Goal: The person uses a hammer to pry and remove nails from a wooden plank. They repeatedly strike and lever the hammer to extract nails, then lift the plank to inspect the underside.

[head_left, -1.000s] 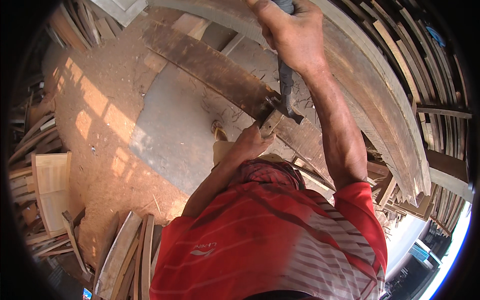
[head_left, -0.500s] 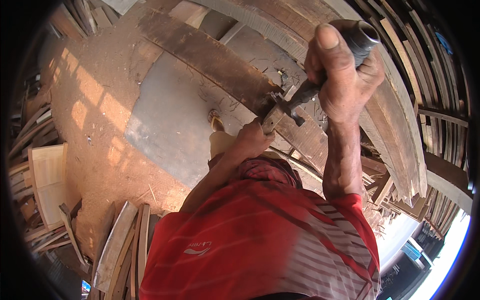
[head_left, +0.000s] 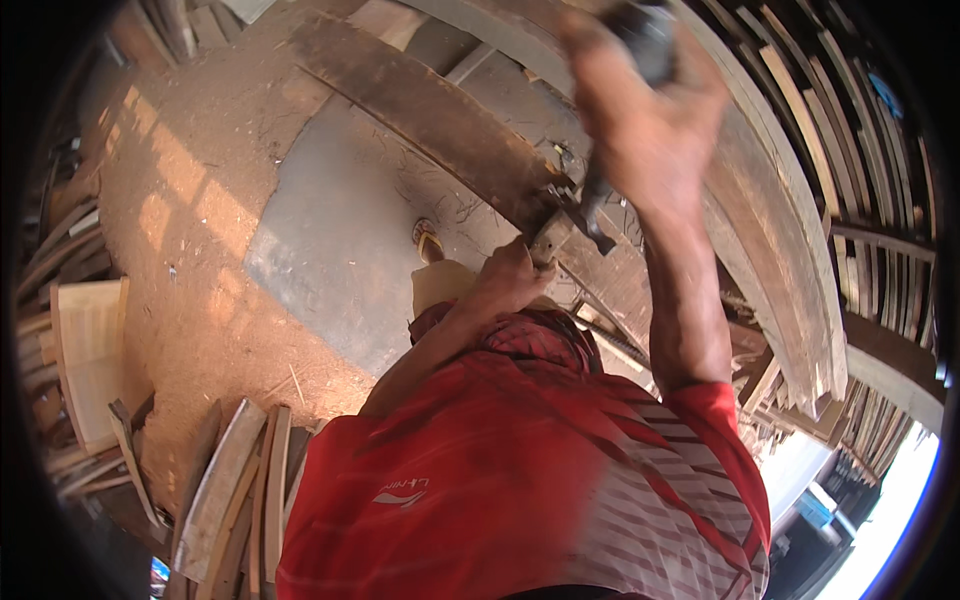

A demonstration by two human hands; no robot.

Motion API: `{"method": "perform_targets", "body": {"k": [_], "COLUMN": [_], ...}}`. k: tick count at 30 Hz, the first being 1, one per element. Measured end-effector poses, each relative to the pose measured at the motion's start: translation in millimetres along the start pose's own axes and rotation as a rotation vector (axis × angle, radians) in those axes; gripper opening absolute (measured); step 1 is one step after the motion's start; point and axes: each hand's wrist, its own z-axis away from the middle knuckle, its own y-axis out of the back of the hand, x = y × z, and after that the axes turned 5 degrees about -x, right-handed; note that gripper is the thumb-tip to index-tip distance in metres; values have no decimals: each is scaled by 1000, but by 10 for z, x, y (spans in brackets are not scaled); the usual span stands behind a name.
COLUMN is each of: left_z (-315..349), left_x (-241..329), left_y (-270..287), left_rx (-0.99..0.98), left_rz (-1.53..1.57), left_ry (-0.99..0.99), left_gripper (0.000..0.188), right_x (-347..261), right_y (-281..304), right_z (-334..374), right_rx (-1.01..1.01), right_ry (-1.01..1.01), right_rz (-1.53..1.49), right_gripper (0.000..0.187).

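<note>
My right hand, smeared by motion, is wrapped round the black grip of a claw hammer. The hammer's dark head hangs low, over or against the end of a small wooden block; whether it touches I cannot tell. My left hand is closed round the near end of that block, in front of my waist. Under the block runs a dark brown plank, slanting from upper left to lower right. Small dark nails, some bent, lie scattered beside the plank near the hammer.
A grey sheet covers part of the sawdust-strewn floor, and my sandalled foot rests on it. Big sawn timbers stand close on the right. Stacked wood strips line the far right, with offcuts at lower left.
My right hand has swung up and to the left, tilting the hammer's handle, while its head stays by the block. My left hand keeps its hold almost unmoved.
</note>
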Motion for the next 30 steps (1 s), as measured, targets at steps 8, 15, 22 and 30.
{"method": "perform_targets", "body": {"k": [8, 15, 22, 30], "left_z": [26, -73, 244, 487], "left_x": [222, -135, 266, -30], "left_y": [34, 9, 194, 517], "left_rx": [-44, -57, -138, 100], "left_rz": [48, 25, -146, 55], "left_ry": [235, 149, 191, -17], "left_gripper": [61, 38, 57, 50], "right_x": [973, 620, 589, 672], "right_y": [1782, 1644, 1512, 1274], "right_z": [1044, 1435, 1529, 1445], "right_rx": [663, 541, 493, 462], "right_ry": [-9, 90, 163, 48], "right_rz": [-681, -456, -244, -252], "right_gripper": [30, 23, 37, 47]}}
